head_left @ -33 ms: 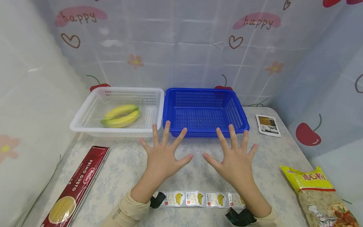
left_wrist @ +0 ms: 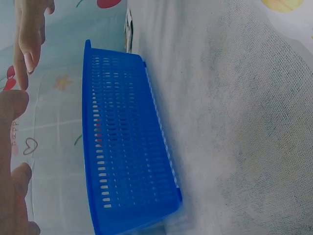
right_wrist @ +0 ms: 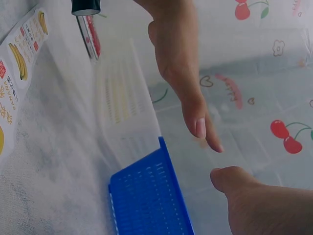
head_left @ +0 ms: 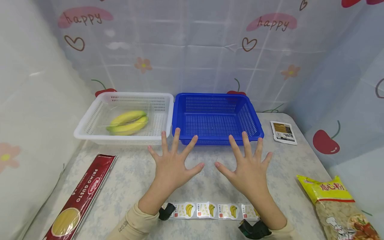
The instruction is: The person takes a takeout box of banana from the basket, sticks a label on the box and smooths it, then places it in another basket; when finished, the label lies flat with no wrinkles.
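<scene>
Both hands are held above the table with fingers spread wide and nothing in them. My left hand (head_left: 171, 166) is in front of the gap between the white basket (head_left: 81, 134) and the blue basket (head_left: 218, 142). To its right, my right hand (head_left: 249, 170) hovers before the blue basket, its thumb pointing toward the left thumb. Inside the white basket two bananas (head_left: 127, 122) lie in a clear plastic box. The blue basket holds nothing visible. Below the hands, a strip of banana stickers (head_left: 207, 210) lies flat on the table, its ends partly hidden by the wrists.
A red pack of spaghetti (head_left: 81, 196) lies along the left side. At the back right is a small white and brown packet (head_left: 283, 132). A yellow-topped bag of pasta-like pieces (head_left: 342, 210) lies at the front right. Printed curtains (head_left: 192, 53) enclose the table.
</scene>
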A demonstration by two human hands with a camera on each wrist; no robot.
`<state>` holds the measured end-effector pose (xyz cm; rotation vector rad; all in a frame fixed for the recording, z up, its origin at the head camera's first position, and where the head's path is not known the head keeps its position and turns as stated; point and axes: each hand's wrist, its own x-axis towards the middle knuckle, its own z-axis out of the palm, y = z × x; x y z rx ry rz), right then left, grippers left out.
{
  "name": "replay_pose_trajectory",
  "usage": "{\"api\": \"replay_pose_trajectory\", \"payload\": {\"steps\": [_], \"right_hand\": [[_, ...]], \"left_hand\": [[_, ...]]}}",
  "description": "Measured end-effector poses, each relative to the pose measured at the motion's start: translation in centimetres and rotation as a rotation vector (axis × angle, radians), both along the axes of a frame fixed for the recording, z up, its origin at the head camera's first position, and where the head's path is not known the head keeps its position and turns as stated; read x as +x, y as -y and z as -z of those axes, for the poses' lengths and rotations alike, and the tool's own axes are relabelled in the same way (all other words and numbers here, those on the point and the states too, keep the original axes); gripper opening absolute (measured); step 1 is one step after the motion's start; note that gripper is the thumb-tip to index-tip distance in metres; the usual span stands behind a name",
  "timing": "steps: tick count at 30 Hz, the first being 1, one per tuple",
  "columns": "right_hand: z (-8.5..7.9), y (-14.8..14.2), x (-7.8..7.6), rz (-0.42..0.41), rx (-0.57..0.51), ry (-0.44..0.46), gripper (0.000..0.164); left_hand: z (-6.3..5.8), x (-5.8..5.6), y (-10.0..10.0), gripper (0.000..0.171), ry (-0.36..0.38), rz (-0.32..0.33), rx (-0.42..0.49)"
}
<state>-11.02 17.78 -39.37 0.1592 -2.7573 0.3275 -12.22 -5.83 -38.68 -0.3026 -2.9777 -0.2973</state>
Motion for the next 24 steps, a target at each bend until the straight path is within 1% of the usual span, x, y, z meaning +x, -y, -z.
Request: {"api": "replay_pose_trajectory", "payload": {"steps": [1,6,7,14,19,24], "right_hand": [[0.0,0.0,0.0,-0.002,0.001,-0.002,0.097],[0.1,-0.1,-0.1,-0.012,0.017,-0.007,0.097],[0.2,-0.1,-0.1,-0.012,0.02,-0.006,0.097],[0.3,-0.3,-0.4,-0.029,0.025,-0.008,0.099],[0.6,-0.6,-0.6,-0.053,0.003,-0.034,0.097],[0.6,-0.7,-1.0,-0.101,-0.034,-0.073,0.095]], "left_hand": [[0.1,0.0,0.0,0.085,-0.013,-0.002,-0.007],[0.3,0.0,0.1,0.085,-0.019,-0.002,-0.023],[0.4,0.0,0.1,0.086,-0.03,0.0,-0.026],[0.3,-0.3,0.6,0.088,-0.007,-0.005,-0.048],[0.2,-0.2,1.1,0.085,-0.017,-0.009,-0.011],[0.2,-0.1,2.4,0.084,-0.048,-0.038,0.034]]}}
